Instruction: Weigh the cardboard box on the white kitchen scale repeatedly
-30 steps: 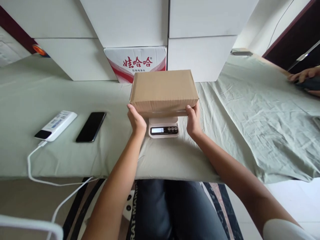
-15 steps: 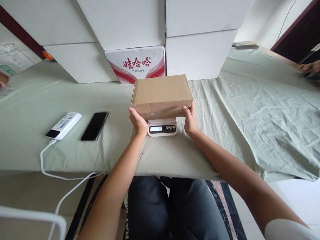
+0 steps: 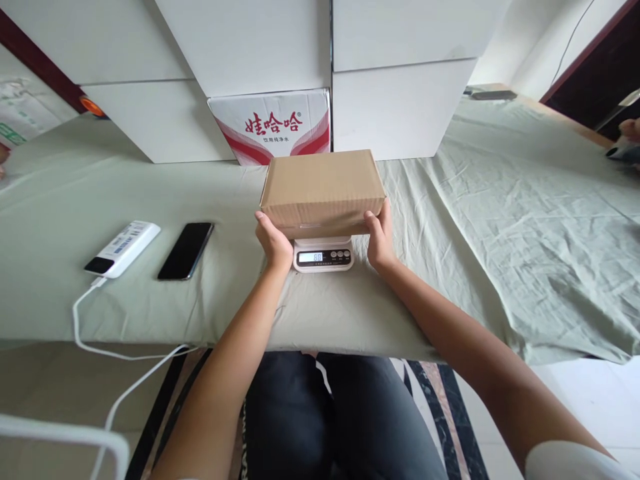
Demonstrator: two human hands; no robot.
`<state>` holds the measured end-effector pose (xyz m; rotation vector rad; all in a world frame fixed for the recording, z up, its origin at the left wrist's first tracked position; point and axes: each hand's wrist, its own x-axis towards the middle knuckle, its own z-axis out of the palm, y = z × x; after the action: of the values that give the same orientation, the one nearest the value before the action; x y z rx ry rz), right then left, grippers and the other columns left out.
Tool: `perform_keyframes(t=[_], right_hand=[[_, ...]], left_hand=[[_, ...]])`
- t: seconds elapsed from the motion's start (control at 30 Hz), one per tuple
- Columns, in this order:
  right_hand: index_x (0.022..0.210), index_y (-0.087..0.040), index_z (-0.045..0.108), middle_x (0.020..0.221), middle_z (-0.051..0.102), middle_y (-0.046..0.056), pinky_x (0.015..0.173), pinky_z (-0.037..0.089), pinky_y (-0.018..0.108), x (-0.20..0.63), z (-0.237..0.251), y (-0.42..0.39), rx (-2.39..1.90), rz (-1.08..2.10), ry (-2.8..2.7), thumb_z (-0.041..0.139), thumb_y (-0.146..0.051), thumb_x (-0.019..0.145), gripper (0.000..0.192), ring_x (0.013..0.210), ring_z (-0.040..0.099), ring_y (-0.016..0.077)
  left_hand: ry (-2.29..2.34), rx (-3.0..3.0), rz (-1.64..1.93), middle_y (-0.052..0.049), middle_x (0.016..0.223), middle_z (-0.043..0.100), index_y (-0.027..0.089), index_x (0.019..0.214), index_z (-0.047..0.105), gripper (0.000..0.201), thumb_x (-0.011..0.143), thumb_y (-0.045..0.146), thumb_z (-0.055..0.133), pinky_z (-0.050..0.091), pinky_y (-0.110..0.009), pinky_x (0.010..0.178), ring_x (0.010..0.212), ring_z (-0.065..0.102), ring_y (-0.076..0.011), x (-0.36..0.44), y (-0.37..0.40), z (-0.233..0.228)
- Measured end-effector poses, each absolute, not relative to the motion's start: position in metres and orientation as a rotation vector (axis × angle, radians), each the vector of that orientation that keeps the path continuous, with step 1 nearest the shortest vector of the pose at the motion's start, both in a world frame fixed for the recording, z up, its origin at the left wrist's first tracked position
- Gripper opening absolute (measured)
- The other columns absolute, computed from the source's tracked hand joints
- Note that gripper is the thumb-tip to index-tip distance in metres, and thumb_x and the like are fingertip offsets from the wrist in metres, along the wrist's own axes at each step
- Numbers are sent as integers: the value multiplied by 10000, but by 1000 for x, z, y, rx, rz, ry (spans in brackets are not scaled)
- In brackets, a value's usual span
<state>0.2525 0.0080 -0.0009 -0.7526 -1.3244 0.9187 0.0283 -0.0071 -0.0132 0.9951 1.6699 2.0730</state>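
Note:
A closed brown cardboard box [image 3: 323,180] is held between my two hands over a white digital scale [image 3: 324,267]. My left hand [image 3: 274,240] grips the box's near left corner, thumb on the front face and fingers hidden underneath. At the near right corner, my right hand [image 3: 381,237] holds it the same way. The box covers the scale's platform; only the front panel shows, with lit digits that look like 88 and several round buttons. Whether the box's full weight rests on the platform is hidden.
Left of my arm lie a black phone [image 3: 186,251] and a white power bank [image 3: 123,250] with a white cable [image 3: 77,320]. White cartons [image 3: 400,110] and a red-and-white printed carton [image 3: 273,127] stand behind. Another person's hand [image 3: 631,130] shows at the right edge.
The scale's display has gone from 0 to digits like 88. My hands keep their hold on the box, which has barely moved. The camera view has shifted slightly.

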Motion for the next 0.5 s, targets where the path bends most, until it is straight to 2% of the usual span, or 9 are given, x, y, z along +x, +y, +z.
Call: perform_keyframes(t=[0.2,0.3,0.4,0.5], right_hand=[[1609,-368,623,1677,674,90,1475,362,699,253,-8,12,-744,948,-1303,716,-866,920,855,1651,551,412],[1645,-389,589,1789,578,68,1510,289,696,254,-9,14,-752,913,-1284,667,-905,926,888,1770,414,405],[1672,-442,535,1881,460,15,1529,237,692,256,-9,19,-784,861,-1187,584,-945,938,892,1840,307,371],[1665,-458,526,1898,424,9,1518,254,700,261,-12,28,-814,865,-1087,540,-970,923,902,1836,331,362]], left_hand=[[1598,943,2085,-218,1299,834,171,1181,792,965,1086,941,219,540,-446,1349,1585,675,-348,29,-8,-12],[1563,934,2107,-195,1459,816,188,1332,798,977,1099,925,201,493,-411,1386,1632,641,-308,23,-6,-6],[1518,868,2174,-162,1674,721,218,1507,749,963,1115,893,187,414,-377,1435,1721,547,-258,9,-3,3],[1482,746,2216,-186,1827,578,163,1630,665,970,1150,813,129,362,-357,1460,1774,470,-229,-4,-1,11]])
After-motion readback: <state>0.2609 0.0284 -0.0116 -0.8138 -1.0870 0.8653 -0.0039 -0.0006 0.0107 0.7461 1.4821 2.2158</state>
